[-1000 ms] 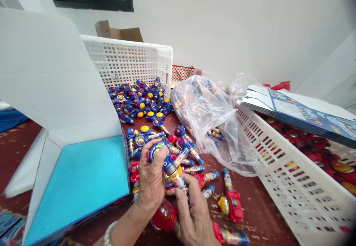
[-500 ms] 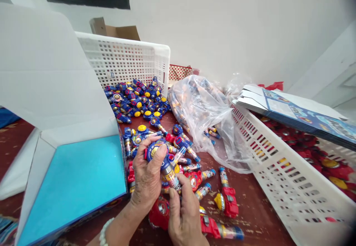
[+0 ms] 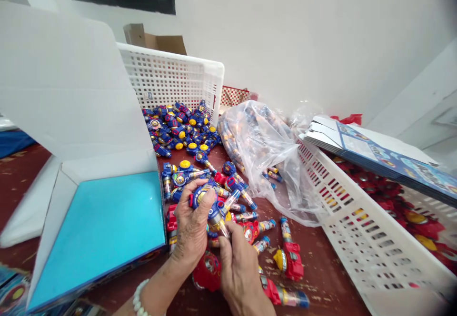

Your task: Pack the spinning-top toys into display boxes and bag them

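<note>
My left hand [image 3: 193, 228] is closed around a blue toy [image 3: 216, 211] with a round yellow-and-blue face, its thumb lying across the front. From the toy's lower end sticks a clear, printed tube [image 3: 224, 229], pinched at its tip between the thumb and fingers of my right hand [image 3: 241, 268]. Close beyond the hands lie several blue toys with tubes [image 3: 179, 178], some overlapping. Red toys of a similar kind are around my right hand, among them a red toy with a yellow cone [image 3: 293, 260] and a tube pointing away.
At left an open box [image 3: 103, 235] shows a light-blue surface. A white basket [image 3: 171, 75] of blue toys lies tipped behind. A clear plastic bag [image 3: 257, 140] holds many tubes. At right, flattened printed cartons [image 3: 385, 152] rest on a white basket [image 3: 357, 225] of red toys.
Less of the tube shows between the toy and my right fingers, which have moved closer to the toy. The view has shifted slightly; both hands keep their hold.
</note>
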### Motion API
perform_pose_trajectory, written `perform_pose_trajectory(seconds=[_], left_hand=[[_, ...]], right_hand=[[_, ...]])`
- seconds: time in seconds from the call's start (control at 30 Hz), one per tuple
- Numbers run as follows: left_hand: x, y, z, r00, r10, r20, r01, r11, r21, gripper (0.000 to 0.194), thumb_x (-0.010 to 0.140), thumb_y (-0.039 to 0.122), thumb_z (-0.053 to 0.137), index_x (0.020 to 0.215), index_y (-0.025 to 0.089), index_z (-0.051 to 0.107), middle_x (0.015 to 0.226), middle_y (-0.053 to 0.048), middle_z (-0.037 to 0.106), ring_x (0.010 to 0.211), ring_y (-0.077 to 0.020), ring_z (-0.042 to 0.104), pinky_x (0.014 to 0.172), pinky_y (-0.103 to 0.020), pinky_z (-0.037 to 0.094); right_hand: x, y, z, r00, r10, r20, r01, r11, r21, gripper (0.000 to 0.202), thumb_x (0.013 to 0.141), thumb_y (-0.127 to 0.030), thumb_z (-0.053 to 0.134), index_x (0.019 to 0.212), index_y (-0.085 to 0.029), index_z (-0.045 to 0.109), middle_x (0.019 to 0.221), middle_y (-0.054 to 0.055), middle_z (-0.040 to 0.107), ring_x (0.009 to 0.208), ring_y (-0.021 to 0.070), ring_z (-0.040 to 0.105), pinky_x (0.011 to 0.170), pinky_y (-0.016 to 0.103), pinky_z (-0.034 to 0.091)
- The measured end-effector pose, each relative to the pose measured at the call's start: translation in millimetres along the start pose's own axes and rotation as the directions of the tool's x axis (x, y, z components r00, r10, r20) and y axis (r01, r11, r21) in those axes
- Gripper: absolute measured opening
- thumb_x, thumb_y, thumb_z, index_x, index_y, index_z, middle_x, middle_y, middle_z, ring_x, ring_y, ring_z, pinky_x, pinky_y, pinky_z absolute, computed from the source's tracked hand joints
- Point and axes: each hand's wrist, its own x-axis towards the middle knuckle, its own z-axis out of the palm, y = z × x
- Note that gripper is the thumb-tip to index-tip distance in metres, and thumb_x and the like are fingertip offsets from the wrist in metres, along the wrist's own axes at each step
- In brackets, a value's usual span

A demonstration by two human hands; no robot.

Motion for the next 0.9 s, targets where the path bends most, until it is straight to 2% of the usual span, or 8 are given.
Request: perform_pose_trajectory(seconds=[0.13,0.3,0.37,0.5,0.6,0.67,0.83,0.9], left_hand=[[4,1,-4.5,0.999,-0.035,-0.009,0.035,0.999,-0.036,0.035,0.069,0.034,0.078,0.097,0.023,0.060,0.080,0.003,0.061,0.064,-0.0098,0.056,0.060,-0.020,0.047],[6,5,-9.9,0.999,0.039,-0.024,-0.040,0.998,-0.041,0.032,0.071,0.033,0.076,0.097,0.022,0.061,0.091,0.001,0.062,0.073,-0.0097,0.058,0.068,-0.020,0.046],[5,8,-10.9,1.000,0.015,-0.022,-0.017,0.998,-0.060,0.033,0.070,0.033,0.077,0.097,0.022,0.061,0.088,0.002,0.062,0.069,-0.0098,0.057,0.066,-0.020,0.046],[4,17,-13.0,0.999,-0.016,0.042,0.019,0.996,-0.086,0.032,0.070,0.034,0.077,0.095,0.022,0.062,0.088,0.002,0.062,0.069,-0.0098,0.056,0.065,-0.021,0.045],[3,20,-16.4,1.000,0.022,0.008,-0.021,0.997,-0.075,0.030,0.070,0.034,0.076,0.093,0.022,0.063,0.090,0.002,0.062,0.070,-0.0091,0.056,0.065,-0.020,0.045],[3,20,-19.3,1.000,0.010,-0.017,-0.011,0.997,-0.079,0.031,0.069,0.035,0.076,0.094,0.021,0.062,0.088,0.002,0.062,0.069,-0.0095,0.056,0.064,-0.020,0.045],[3,27,-23.4,0.997,-0.062,0.049,0.069,0.987,-0.145,0.034,0.066,0.033,0.077,0.093,0.021,0.061,0.081,0.003,0.060,0.063,-0.0091,0.054,0.060,-0.020,0.045],[1,31,-24.0,0.993,-0.041,0.107,0.052,0.993,-0.105,0.033,0.069,0.035,0.075,0.095,0.021,0.061,0.084,0.002,0.060,0.066,-0.0094,0.054,0.061,-0.021,0.045]], right_hand=[[2,-7,5,0.856,0.317,0.408,-0.461,0.826,0.325,0.050,0.090,-0.065,0.037,0.097,-0.019,0.055,0.062,-0.005,0.037,0.045,0.0074,0.021,0.041,0.018,0.024],[-1,-11,11,0.997,-0.003,0.071,-0.001,0.999,0.051,0.047,0.082,-0.063,0.058,0.103,-0.021,0.060,0.090,0.003,0.058,0.073,0.0136,0.051,0.062,0.022,0.041],[-2,-12,13,0.990,0.063,0.130,-0.077,0.991,0.112,0.048,0.084,-0.066,0.052,0.093,-0.019,0.060,0.075,0.001,0.052,0.062,0.0119,0.045,0.055,0.022,0.038],[-5,-20,17,0.860,0.300,0.413,-0.444,0.839,0.315,0.054,0.087,-0.070,0.039,0.092,-0.018,0.053,0.058,-0.008,0.029,0.045,0.0072,0.015,0.040,0.019,0.021],[-5,-23,20,0.982,0.065,0.176,-0.078,0.995,0.067,0.047,0.087,-0.063,0.048,0.104,-0.020,0.055,0.075,-0.001,0.051,0.057,0.0111,0.042,0.052,0.021,0.037],[-6,-23,24,0.992,-0.109,0.069,0.117,0.986,-0.119,0.041,0.087,-0.060,0.051,0.098,-0.021,0.058,0.084,0.002,0.056,0.071,0.0146,0.050,0.061,0.024,0.040],[-14,-24,33,0.921,0.175,0.348,-0.270,0.931,0.247,0.042,0.089,-0.064,0.044,0.084,-0.022,0.044,0.056,-0.009,0.028,0.045,0.0080,0.017,0.041,0.020,0.020],[-15,-26,34,0.922,0.164,0.350,-0.264,0.928,0.262,0.041,0.090,-0.062,0.045,0.087,-0.021,0.045,0.057,-0.009,0.030,0.046,0.0074,0.018,0.042,0.019,0.020]])
